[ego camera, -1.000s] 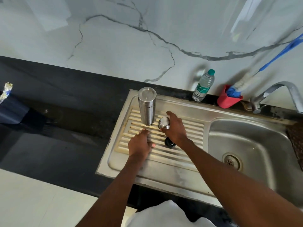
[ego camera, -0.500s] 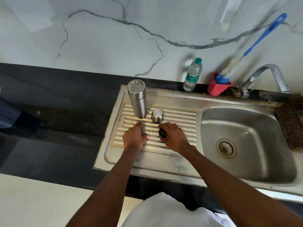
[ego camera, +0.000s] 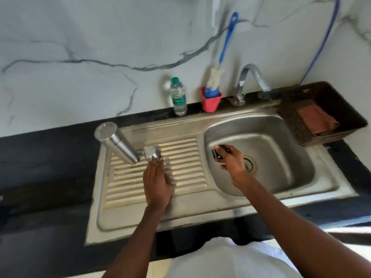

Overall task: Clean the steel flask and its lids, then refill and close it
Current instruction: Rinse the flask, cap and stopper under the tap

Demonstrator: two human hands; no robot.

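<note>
The steel flask (ego camera: 116,143) stands mouth-down on the ribbed drainboard (ego camera: 180,157) of the sink. Beside it on the right rests the steel outer lid (ego camera: 152,153). My left hand (ego camera: 157,183) lies flat on the drainboard with straight fingers, its fingertips just below that steel lid. My right hand (ego camera: 230,163) hovers over the sink basin (ego camera: 281,157) and grips the small black inner lid (ego camera: 217,153) between thumb and fingers.
A tap (ego camera: 251,81) curves over the basin's back edge. A plastic water bottle (ego camera: 178,97) and a red cup (ego camera: 210,102) holding a blue-handled brush (ego camera: 226,43) stand on the counter behind. A dark basket (ego camera: 341,109) with a pink cloth sits at right.
My right hand picked the black inner lid off the drainboard and carried it right over the basin. My left hand flattened out near the steel lid. The camera swung right.
</note>
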